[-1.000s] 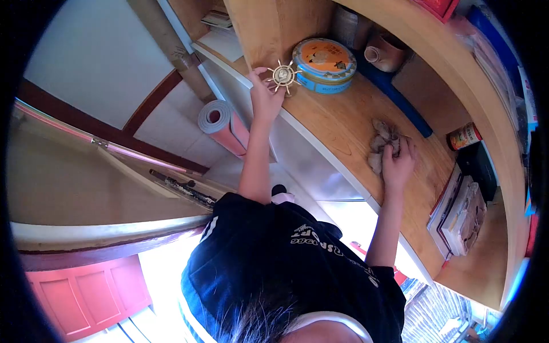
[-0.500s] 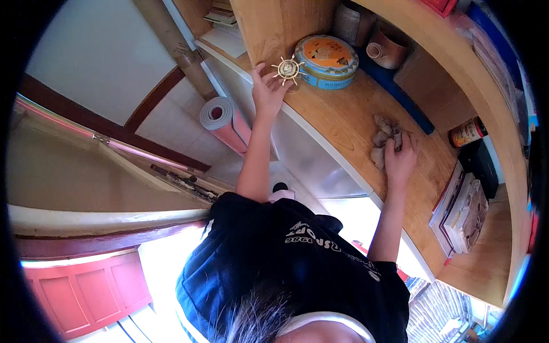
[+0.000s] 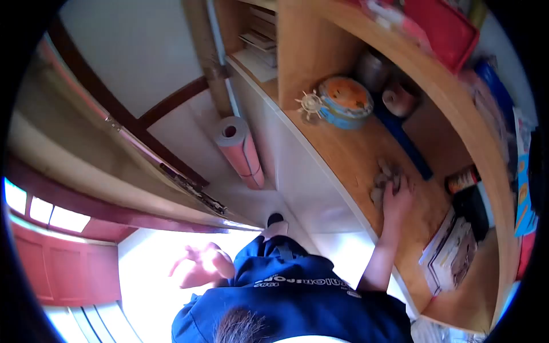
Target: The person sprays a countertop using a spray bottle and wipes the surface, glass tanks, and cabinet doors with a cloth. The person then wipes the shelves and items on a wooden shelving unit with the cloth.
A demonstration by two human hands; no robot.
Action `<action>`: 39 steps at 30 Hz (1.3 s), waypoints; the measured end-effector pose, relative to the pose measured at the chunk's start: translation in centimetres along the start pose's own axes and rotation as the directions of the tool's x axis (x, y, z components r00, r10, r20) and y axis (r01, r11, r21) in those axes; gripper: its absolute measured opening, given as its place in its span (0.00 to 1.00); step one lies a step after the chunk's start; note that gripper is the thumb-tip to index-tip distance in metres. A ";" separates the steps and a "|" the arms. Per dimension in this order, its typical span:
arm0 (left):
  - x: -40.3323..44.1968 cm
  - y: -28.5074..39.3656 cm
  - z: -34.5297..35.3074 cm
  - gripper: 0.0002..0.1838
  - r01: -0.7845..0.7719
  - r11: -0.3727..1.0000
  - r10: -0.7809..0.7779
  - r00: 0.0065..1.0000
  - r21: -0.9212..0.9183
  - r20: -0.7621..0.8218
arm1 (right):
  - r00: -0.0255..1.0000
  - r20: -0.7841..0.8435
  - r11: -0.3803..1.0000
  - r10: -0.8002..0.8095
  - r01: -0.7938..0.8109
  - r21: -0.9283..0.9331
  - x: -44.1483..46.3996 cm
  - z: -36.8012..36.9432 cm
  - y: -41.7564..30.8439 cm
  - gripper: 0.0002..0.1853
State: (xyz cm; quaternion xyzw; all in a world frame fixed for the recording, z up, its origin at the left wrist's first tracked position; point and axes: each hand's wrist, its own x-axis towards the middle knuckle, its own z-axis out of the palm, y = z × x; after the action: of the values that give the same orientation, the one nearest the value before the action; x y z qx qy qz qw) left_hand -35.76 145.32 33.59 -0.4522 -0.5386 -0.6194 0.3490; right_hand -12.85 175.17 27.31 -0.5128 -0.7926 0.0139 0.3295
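My right hand (image 3: 397,199) is closed over a crumpled grey cloth (image 3: 384,182), pressing it against the wooden shelf. Down beside my body, near the bright floor, my left hand (image 3: 201,266) is slightly blurred; its fingers look loosely curled and apart, with nothing visible in them. A gold ship's-wheel ornament (image 3: 310,105) stands by the shelf's front edge, untouched. Right behind it is a round blue tin (image 3: 345,103) with an orange lid.
Beyond the tin are a brown mug-like pot (image 3: 398,100) and a long blue bar (image 3: 407,146). A small labelled can (image 3: 462,180) and upright books (image 3: 449,254) are to the right. A rolled pink mat (image 3: 240,154) stands on the floor at left.
My left hand has let go of the ship's-wheel ornament and swung back down beside my body. My right hand stays on the cloth. The view has shifted.
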 end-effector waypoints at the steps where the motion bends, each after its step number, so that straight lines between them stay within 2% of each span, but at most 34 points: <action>1: 0.5 -0.1 -0.5 0.37 0.128 0.992 -0.127 0.990 0.008 -0.059 | 0.999 0.021 0.997 0.035 -0.036 0.067 0.1 0.0 0.0 0.23; 2: 0.5 -0.5 -1.0 0.41 0.235 0.972 -0.232 0.966 0.013 -0.112 | 1.000 0.014 0.997 -0.002 0.001 0.076 0.0 -0.4 -0.5 0.23; 4: -0.8 -2.2 -2.2 0.49 0.375 0.925 -0.356 0.909 0.055 -0.215 | 0.995 0.075 0.991 0.062 -0.070 0.113 0.1 -1.5 -1.3 0.23; 6: -4.0 -4.4 -3.4 0.50 0.408 0.883 -0.337 0.895 0.231 -0.292 | 0.999 0.028 0.995 0.015 -0.018 0.096 -0.3 0.0 0.6 0.23; 9: -2.9 -3.8 -2.5 0.51 0.400 0.913 -0.367 0.889 0.074 -0.275 | 0.999 -0.017 0.999 -0.036 0.036 0.041 0.0 0.4 1.0 0.22; 11: -2.1 -3.9 -2.3 0.49 0.367 0.923 -0.329 0.907 0.114 -0.263 | 0.998 -0.009 0.998 -0.059 0.059 0.003 0.0 0.4 0.8 0.22; 13: -1.3 -3.9 -2.4 0.48 0.293 0.932 -0.243 0.943 0.215 -0.229 | 0.999 0.032 0.999 0.034 -0.035 0.019 -0.1 1.4 0.5 0.19; 14: -0.7 -3.9 -2.2 0.48 0.241 0.946 -0.201 0.961 0.219 -0.187 | 0.999 0.034 0.999 0.033 -0.034 0.020 -0.3 1.0 -0.6 0.19; 16: -0.1 -5.1 -0.7 0.48 0.188 0.975 -0.161 0.965 0.120 -0.207 | 0.997 -0.014 0.994 -0.079 0.078 -0.073 -0.7 -0.8 -3.1 0.15; 17: 0.1 -5.7 0.3 0.47 0.169 0.980 -0.142 0.963 0.106 -0.229 | 0.997 -0.022 0.994 -0.070 0.068 -0.082 -0.8 -0.8 -3.6 0.15; 19: 0.9 -6.6 2.5 0.46 0.143 0.985 -0.109 0.952 0.099 -0.286 | 0.988 0.069 0.985 0.136 -0.127 -0.117 -1.4 -0.4 -4.2 0.14; 20: 1.5 -7.1 3.3 0.45 0.125 0.981 -0.085 0.964 0.148 -0.250 | 0.986 0.044 0.980 0.163 -0.156 -0.123 -1.9 -0.3 -4.3 0.14; 22: 3.2 -8.0 4.6 0.46 0.048 0.951 -0.006 0.991 0.306 -0.134 | 0.992 -0.123 0.996 0.012 -0.023 -0.090 -3.2 -0.5 -4.5 0.14; 23: 3.7 -8.7 5.3 0.41 0.074 0.964 -0.037 0.989 0.256 -0.146 | 0.983 -0.179 0.998 0.048 -0.056 -0.038 -3.8 -1.0 -5.6 0.14; 26: 5.1 -10.2 7.3 0.37 0.067 0.976 -0.055 0.997 0.206 -0.063 | 0.952 -0.295 0.996 0.076 -0.085 -0.019 -5.3 -0.3 -4.7 0.15; 27: 5.2 -10.7 8.3 0.30 0.157 0.976 -0.146 0.986 0.149 -0.081 | 0.937 -0.327 0.991 0.121 -0.132 -0.013 -5.8 -0.5 -4.7 0.15; 28: 5.5 -11.4 9.2 0.30 0.124 0.986 -0.118 0.992 0.116 -0.051 | 0.930 -0.346 0.990 0.121 -0.137 -0.024 -6.4 -0.4 -4.8 0.14; 30: 6.3 -12.8 10.7 0.30 0.078 0.973 -0.059 0.994 0.216 -0.091 | 0.915 -0.373 0.984 0.158 -0.176 -0.015 -7.2 0.0 -5.2 0.14; 34: 7.0 -14.3 12.6 0.29 0.098 0.965 -0.069 0.990 0.244 -0.123 | 0.858 -0.461 0.969 0.226 -0.246 0.018 -8.1 -0.1 -6.1 0.14; 36: 7.1 -14.9 13.4 0.29 0.082 0.950 -0.040 0.989 0.300 -0.142 | 0.869 -0.429 0.964 0.245 -0.266 0.011 -8.3 -0.2 -6.1 0.14; 37: 7.0 -15.2 13.9 0.29 0.102 0.953 -0.062 0.987 0.286 -0.146 | 0.847 -0.500 0.976 0.181 -0.217 -0.013 -8.3 0.3 -5.7 0.14; 39: 7.1 -15.4 14.5 0.30 0.116 0.944 -0.072 0.986 0.308 -0.151 | 0.830 -0.523 0.973 0.194 -0.231 -0.006 -8.5 0.5 -5.6 0.14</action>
State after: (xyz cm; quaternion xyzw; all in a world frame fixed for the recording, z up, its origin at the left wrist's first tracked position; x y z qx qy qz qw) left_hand -49.73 162.70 34.97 -0.3205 -0.6263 -0.5709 0.4233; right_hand -15.45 165.74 24.61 -0.5934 -0.6123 -0.1155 0.5096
